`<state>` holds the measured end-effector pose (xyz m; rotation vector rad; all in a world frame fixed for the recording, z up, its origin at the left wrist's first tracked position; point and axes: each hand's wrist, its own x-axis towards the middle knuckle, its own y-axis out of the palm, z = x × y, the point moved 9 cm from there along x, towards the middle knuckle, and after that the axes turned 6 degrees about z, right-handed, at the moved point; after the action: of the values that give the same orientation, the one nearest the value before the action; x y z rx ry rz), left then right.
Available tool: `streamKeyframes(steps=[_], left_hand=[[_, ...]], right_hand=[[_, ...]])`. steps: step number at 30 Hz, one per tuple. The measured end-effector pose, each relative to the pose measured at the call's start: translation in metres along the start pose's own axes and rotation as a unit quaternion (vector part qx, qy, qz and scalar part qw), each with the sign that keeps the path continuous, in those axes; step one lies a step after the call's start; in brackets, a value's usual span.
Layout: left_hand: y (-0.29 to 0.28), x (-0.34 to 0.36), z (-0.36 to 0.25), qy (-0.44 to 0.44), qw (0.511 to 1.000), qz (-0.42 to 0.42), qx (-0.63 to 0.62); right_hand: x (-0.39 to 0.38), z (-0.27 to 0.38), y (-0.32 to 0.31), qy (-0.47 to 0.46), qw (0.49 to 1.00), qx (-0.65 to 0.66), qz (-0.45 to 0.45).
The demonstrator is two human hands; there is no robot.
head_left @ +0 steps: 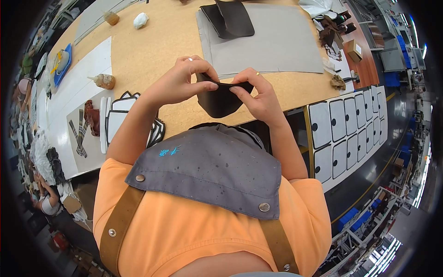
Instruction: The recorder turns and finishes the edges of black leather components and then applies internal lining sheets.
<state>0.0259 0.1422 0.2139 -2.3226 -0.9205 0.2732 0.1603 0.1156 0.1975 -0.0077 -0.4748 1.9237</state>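
Observation:
My left hand (182, 81) and my right hand (256, 94) both pinch the upper edge of a dark leather piece (216, 104) at the center, thumbs facing me and fingers curled behind it. Its rounded lower part hangs down between them, over the near edge of the wooden table (161, 41). Just beyond my hands lies a grey sheet (286, 51), with dark folded leather pieces (237, 18) on its far part.
Glue bottles (105, 81), a blue tray (63, 64) and black-edged pieces (120, 121) are at left. At right are a board of several white black-outlined panels (347, 119), leather scraps (328, 34) and a cardboard box (354, 50). A co-worker (48, 203) appears far left.

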Motion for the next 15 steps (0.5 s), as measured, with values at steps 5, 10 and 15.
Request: streamKeyframes(steps=[5,10,15], left_hand=[[-0.002,-0.001,0.001,-0.015,1.000,0.005,0.000],[0.003,-0.001,-0.008,-0.013,1.000,0.021,0.015],[0.005,-0.002,-0.012,0.012,0.999,0.000,0.039]], right_hand=[[0.002,0.007,-0.003,-0.025,0.997,-0.067,0.007],[0.008,0.022,0.008,-0.071,0.985,-0.150,0.039],[0.007,0.017,0.015,-0.060,0.991,-0.110,0.042]])
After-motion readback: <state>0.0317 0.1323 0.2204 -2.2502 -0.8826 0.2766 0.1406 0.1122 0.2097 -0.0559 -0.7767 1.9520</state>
